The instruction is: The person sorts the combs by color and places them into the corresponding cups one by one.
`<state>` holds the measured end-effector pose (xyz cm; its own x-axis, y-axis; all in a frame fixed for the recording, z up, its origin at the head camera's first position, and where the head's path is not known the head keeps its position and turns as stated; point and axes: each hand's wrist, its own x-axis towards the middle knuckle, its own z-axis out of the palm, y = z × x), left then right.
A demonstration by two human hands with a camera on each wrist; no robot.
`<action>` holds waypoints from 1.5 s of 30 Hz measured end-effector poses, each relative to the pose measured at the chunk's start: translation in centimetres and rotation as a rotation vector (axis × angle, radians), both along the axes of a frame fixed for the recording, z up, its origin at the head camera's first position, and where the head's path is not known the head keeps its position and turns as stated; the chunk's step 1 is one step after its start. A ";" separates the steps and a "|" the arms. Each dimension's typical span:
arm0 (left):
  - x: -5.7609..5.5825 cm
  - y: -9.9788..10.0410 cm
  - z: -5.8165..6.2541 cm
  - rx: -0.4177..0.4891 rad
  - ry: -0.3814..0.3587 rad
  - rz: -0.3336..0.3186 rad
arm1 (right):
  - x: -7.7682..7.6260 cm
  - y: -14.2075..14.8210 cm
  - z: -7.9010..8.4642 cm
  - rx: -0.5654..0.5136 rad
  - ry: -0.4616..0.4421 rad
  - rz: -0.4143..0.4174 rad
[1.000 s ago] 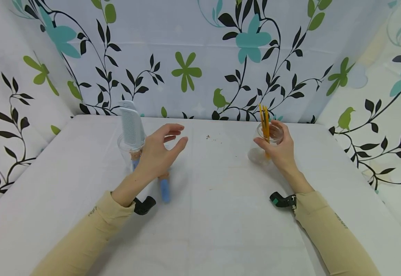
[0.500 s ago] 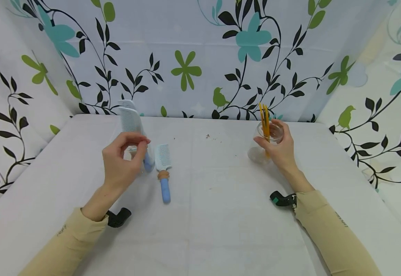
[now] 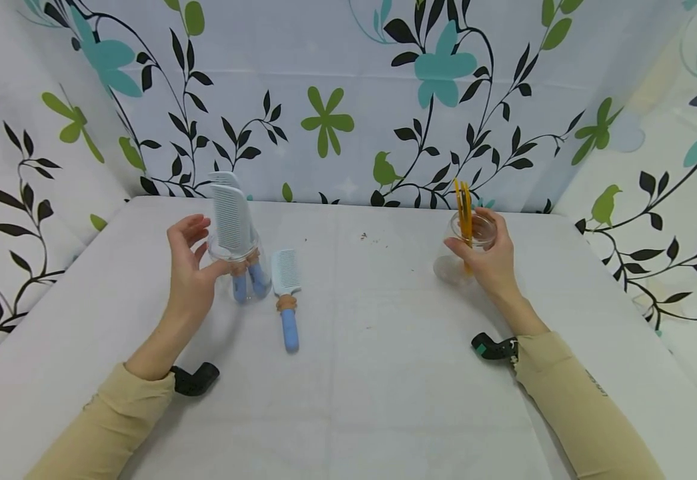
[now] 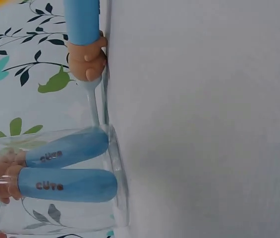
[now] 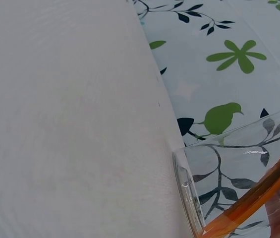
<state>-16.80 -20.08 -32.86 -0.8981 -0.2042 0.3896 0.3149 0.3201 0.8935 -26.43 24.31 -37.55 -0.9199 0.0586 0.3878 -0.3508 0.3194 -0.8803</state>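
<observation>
On the left, my left hand (image 3: 189, 280) is beside a clear glass jar (image 4: 80, 215), fingers apart and loosely bent, thumb at the jar's near side. Whether it presses the glass is not clear. Two pale combs (image 3: 232, 217) with blue handles stand handle-down in that jar. Another blue-handled comb (image 3: 288, 303) lies on the table just right of it, teeth toward the back. My right hand (image 3: 492, 263) holds a second clear jar (image 3: 446, 270), thumb in front and fingers round the far side. Slim yellow-orange sticks (image 3: 464, 210) lean upright inside this jar; their lower ends show in the right wrist view.
A white-covered table (image 3: 378, 373) spans the view, with a few small brown crumbs (image 3: 365, 236) near its far middle. Leaf-patterned cloth (image 3: 330, 60) rises behind and at both sides. Black wrist cameras (image 3: 195, 380) sit at both cuffs.
My left hand has moved left, away from above the loose comb, past the front of the comb jar to its left side, and its fingers have spread. The right hand stays on its jar.
</observation>
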 end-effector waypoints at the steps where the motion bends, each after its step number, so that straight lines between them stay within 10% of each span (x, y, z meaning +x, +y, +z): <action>1: 0.0 -0.1 -0.1 0.015 -0.052 -0.036 | -0.1 0.0 -0.1 0.001 0.001 0.000; 6: -0.2 -0.5 -0.7 0.002 -0.199 -0.140 | -0.1 0.0 -0.4 -0.005 0.009 0.005; 19: -0.3 -0.8 -1.3 -0.086 -0.252 -0.095 | 1.5 -1.2 1.8 -0.049 0.088 0.011; 38: -0.4 -0.8 -1.4 -0.090 -0.255 -0.100 | 5.0 -6.8 7.5 0.026 0.866 -0.187; 45: -0.5 -0.7 -1.4 -0.092 -0.256 -0.101 | 5.5 -9.6 6.2 0.038 0.932 -0.020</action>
<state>-17.28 -20.79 -34.25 -0.9836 -0.0836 0.1601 0.1168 0.3817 0.9169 -20.89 14.74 -31.37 -0.2351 0.0434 0.9710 -0.9045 0.3561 -0.2349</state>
